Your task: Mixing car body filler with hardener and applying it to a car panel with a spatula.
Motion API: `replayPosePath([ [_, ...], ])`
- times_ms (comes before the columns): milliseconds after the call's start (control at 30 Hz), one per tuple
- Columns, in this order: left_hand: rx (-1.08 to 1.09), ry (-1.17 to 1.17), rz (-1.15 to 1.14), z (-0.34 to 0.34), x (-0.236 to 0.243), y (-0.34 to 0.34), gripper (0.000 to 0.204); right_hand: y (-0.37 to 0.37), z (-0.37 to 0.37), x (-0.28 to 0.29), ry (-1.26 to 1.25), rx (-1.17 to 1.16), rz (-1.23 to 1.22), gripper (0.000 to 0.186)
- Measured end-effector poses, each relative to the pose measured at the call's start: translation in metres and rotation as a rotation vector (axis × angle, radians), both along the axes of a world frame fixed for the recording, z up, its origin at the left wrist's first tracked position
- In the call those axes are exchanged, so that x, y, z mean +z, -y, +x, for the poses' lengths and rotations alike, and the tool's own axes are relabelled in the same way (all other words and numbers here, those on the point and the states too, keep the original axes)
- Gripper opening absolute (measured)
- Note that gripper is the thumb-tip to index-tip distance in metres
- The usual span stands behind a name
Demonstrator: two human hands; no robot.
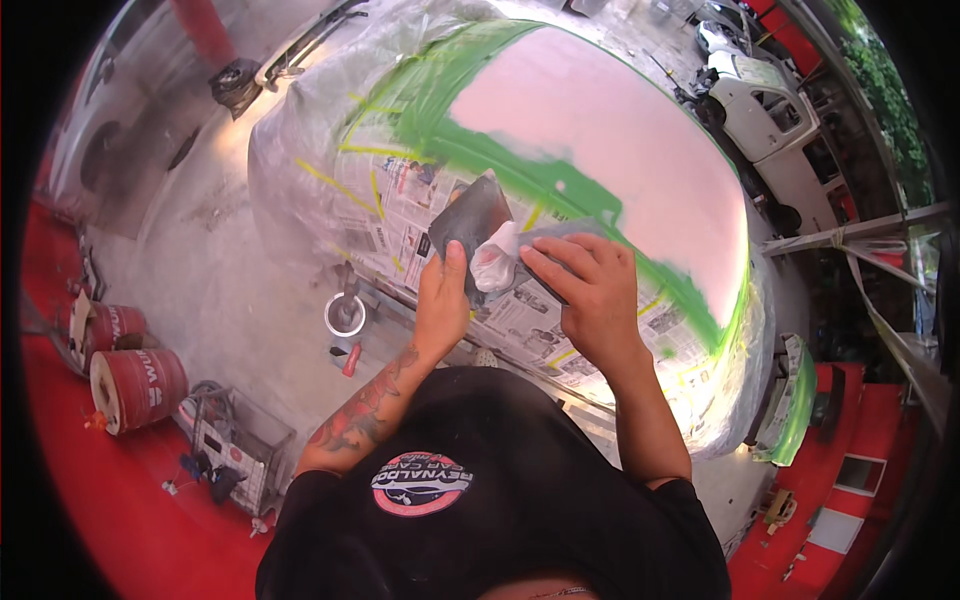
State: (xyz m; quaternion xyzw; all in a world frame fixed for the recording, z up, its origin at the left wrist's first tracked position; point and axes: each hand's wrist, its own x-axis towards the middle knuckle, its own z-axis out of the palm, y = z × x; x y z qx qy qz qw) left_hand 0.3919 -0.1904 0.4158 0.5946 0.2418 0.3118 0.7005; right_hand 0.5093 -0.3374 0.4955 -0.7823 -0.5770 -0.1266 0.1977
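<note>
Newspaper (530,328) on car (610,130), likely shielding it; above car, left hand (443,303) pinches dark sheet (468,214), thumb probably steadying; right hand (596,288) half-curled beside white wad (494,262), hold unclear.

A vehicle-body repair and paint workshop; a large body panel (620,150), pale pink edged in bright green, is surrounded by masking newspaper (530,325), yellow tape (338,185) and clear plastic sheeting (290,165); a white vehicle (742,112) stands on the far right; red drums (140,390) sit at left, near a pale, smudged floor (235,240); greenery (885,90) shows beyond the building's right side.
</note>
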Motion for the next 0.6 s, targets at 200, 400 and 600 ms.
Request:
replayPosePath([
  [200,0.014,-0.204,0.013,-0.003,0.011,-0.026,0.049,0.004,-0.018,-0.024,-0.077,0.262,-0.133,0.052],
  [400,0.07,0.295,-0.753,0.0,0.019,-0.038,0.049,0.025,-0.026,-0.008,-0.161,0.231,0.143,0.059],
  [600,-0.069,0.262,-0.961,-0.004,0.02,-0.011,0.054,0.001,-0.017,-0.034,-0.547,0.273,0.298,0.072],
])
